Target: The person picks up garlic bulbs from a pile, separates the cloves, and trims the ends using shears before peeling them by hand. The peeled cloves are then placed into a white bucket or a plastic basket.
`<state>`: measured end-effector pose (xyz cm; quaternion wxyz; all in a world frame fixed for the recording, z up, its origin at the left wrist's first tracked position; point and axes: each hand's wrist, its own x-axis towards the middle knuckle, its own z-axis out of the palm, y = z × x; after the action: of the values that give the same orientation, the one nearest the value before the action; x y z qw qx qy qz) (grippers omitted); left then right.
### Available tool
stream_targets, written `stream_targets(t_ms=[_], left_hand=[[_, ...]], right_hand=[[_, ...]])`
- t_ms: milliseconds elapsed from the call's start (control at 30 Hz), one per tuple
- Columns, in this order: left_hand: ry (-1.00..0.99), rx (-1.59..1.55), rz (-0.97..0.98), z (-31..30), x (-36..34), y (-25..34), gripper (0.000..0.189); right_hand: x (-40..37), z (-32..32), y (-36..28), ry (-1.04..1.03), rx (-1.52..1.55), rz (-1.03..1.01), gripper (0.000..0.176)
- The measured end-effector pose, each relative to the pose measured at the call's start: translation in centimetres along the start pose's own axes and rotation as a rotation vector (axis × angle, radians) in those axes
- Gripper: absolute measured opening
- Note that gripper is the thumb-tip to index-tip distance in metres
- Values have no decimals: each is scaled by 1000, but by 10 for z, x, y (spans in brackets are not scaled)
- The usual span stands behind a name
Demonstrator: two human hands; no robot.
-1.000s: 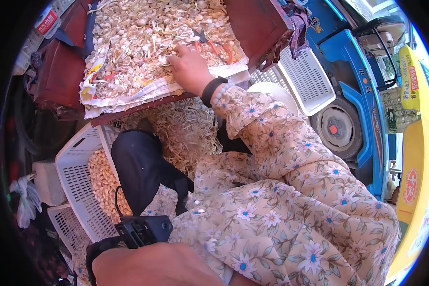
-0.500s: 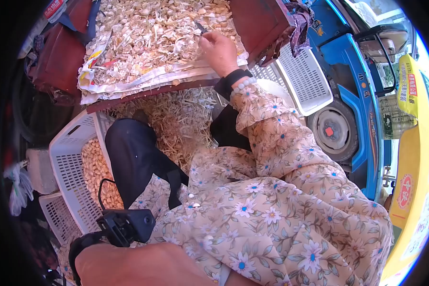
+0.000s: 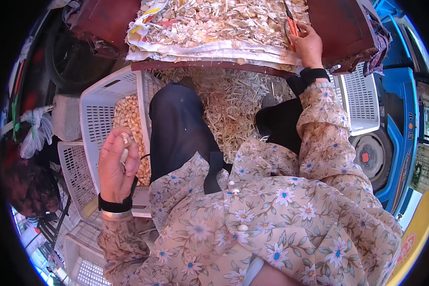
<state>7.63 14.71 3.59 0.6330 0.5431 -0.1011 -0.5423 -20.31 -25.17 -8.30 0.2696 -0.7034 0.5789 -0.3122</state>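
Observation:
My left hand is palm-up over a white plastic crate, its fingers curled round a few garlic cloves. Below and beside it, peeled-looking garlic cloves fill part of the crate. At the upper right, my right hand is closed on orange-handled scissors, their dark blades pointing away from me. That hand rests at the near right edge of a heap of garlic and loose skins, spread on white sacking.
The white crate stands left of my knee, with another crate beside it. Straw-like stalks lie between my legs. Dark red panels flank the heap. A white basket and blue vehicle are at right.
My left hand has come up from the bottom edge to above the crate. The view has turned left, so the scene sits further right. The scissors in my right hand now show clearly.

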Motion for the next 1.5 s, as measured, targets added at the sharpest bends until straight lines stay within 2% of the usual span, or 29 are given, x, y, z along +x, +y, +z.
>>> stream_targets(t_ms=[33,100,133,167,233,300,333,400,467,500,600,633,733,767,800,900,933,1000,1033,1133,1167,1200,1267,1300,1400,1500], left_hand=[[136,-1,-4,-33,8,-7,20],[290,68,-30,-94,16,-24,17],[375,100,-53,-110,22,-30,17],[459,129,-76,-120,27,-34,16],[592,200,-93,-128,29,-35,14],[636,233,-15,-156,33,-40,14],[665,252,20,-176,31,-43,14],[737,321,5,-204,27,-44,12],[786,403,-49,-219,20,-44,12],[861,463,-120,-217,18,-47,11],[779,609,-251,-262,7,-68,11],[875,544,-243,-264,7,-77,20],[942,618,-414,-253,12,-85,24],[933,627,-406,-263,15,-96,30],[965,597,-393,-281,14,-110,30],[1033,436,-319,-359,19,-161,31],[1049,433,-349,-371,21,-172,33],[1071,430,-397,-394,32,-191,37],[966,473,-304,-458,33,-225,43],[1187,514,-354,-390,66,-195,48],[1147,548,-309,-416,75,-208,55],[1135,517,-306,-437,83,-225,59],[1115,456,-292,-418,101,-214,67],[1202,470,-317,-407,108,-211,70],[1272,115,-167,-370,126,-203,70],[1181,479,-362,-372,172,-195,85]], right_hand=[[-2,-4,-4,-20,119,22,51],[-4,-10,-15,33,442,-74,42],[-4,-14,-24,63,601,-126,40],[-11,-17,-41,89,753,-67,33],[-13,-33,-58,-41,1075,-44,27],[-7,-44,-67,-242,1380,-54,20],[-10,-49,-80,-273,1538,23,21],[-1,-57,-82,-493,1781,5,33],[-30,-57,-134,-344,1848,88,29],[-27,-53,-122,-488,1906,1,34],[-29,-38,-106,-824,1835,-138,42],[-29,-31,-95,-878,1905,-14,48],[-25,-31,-76,-779,1704,36,59],[-21,-28,-68,-807,1668,-6,58],[-18,-30,-63,-837,1623,38,54],[-24,-26,-61,-762,1548,28,53],[-24,-25,-58,-698,1473,47,51],[-20,-27,-48,-697,1383,78,49],[-24,-27,-52,-636,1319,119,47],[-27,-31,-57,-682,1260,178,44],[-31,-29,-60,-569,1152,181,43],[-31,-27,-59,-571,1123,199,42],[-26,-32,-52,-574,1071,229,42],[-25,-32,-52,-536,1057,219,40],[-26,-34,-46,-457,1015,241,38],[-24,-37,-47,-503,994,255,38]])
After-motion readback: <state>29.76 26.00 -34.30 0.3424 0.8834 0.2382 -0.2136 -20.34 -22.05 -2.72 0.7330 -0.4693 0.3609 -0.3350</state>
